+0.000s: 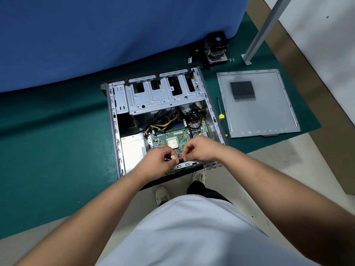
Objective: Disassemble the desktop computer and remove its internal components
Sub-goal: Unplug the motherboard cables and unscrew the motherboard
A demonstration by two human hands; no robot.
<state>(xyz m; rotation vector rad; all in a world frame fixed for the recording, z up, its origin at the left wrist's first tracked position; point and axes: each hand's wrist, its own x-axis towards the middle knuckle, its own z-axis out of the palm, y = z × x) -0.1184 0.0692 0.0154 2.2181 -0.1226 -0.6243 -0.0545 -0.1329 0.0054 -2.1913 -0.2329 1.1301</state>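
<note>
Head view: the open computer case (115, 131) lies on the green counter (57, 141), motherboard (172, 136) exposed. At its near edge the left hand (155, 160) and right hand (199, 150) each pinch something small, hidden by curled fingers and hard to identify.

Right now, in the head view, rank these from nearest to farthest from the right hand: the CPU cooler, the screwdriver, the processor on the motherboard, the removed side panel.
1. Processor: just left of the right hand, inside the case.
2. Screwdriver: on the mat, right of the case.
3. Side panel: flat on the mat, beyond the screwdriver.
4. CPU cooler: far back by the blue cloth.
</note>
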